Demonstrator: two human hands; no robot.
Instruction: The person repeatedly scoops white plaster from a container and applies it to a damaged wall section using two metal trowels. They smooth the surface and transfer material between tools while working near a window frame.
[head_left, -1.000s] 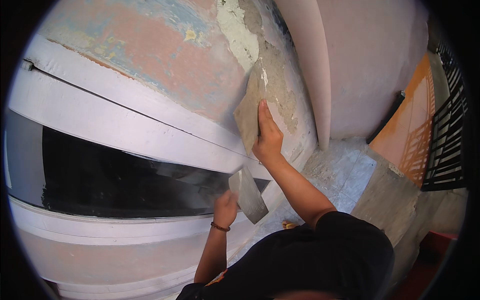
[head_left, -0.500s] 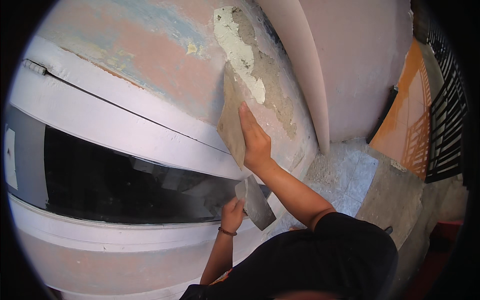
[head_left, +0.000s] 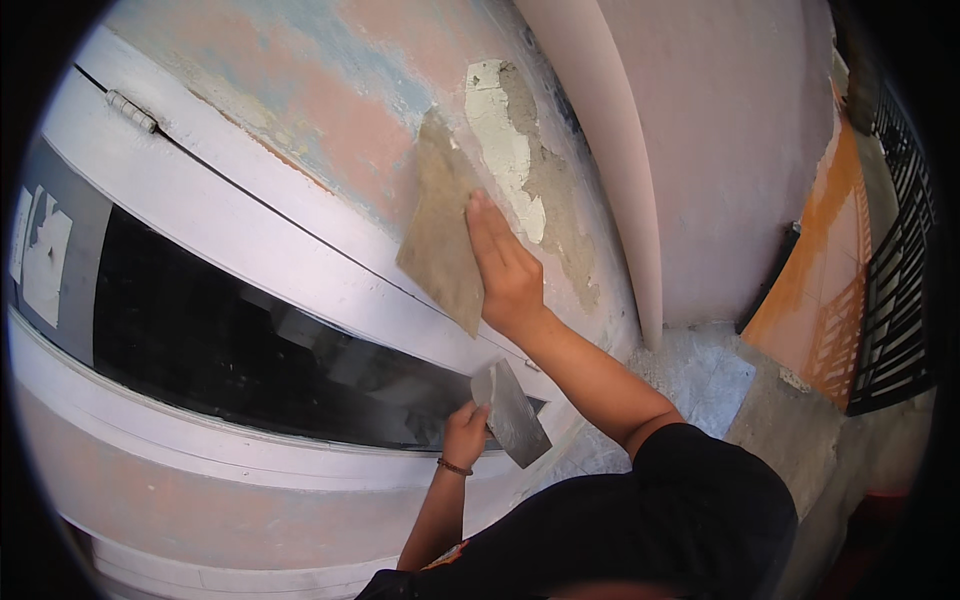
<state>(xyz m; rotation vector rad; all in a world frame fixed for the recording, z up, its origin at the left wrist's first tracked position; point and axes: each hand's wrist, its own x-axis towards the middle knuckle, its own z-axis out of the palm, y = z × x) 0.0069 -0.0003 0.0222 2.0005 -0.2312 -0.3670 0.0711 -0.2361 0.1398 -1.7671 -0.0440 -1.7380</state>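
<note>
My right hand [head_left: 512,278] grips the edge of a flat, tan-smeared plastering trowel [head_left: 440,225], its fingers stretched along one side. The sheet stands close to the worn pink and blue wall [head_left: 360,150]; whether it touches cannot be made out. Just to its right, a rough patch of white filler [head_left: 502,140] borders bare grey plaster [head_left: 558,195]. Lower down, my left hand [head_left: 465,437] is closed on a second, grey metal trowel [head_left: 515,415], held away from the wall in front of the dark window. A dark bracelet circles my left wrist.
A white-framed window [head_left: 250,340] with dark glass runs along the left. A pale vertical pipe [head_left: 630,160] lines the wall corner. Grey floor tiles [head_left: 700,375] lie beyond my right arm, and a black metal railing [head_left: 890,260] stands at the far right.
The view has shifted, so the wall patch sits lower. My right hand has moved up and left relative to the patch, and the trowel has turned, showing more face. My left hand has barely moved.
</note>
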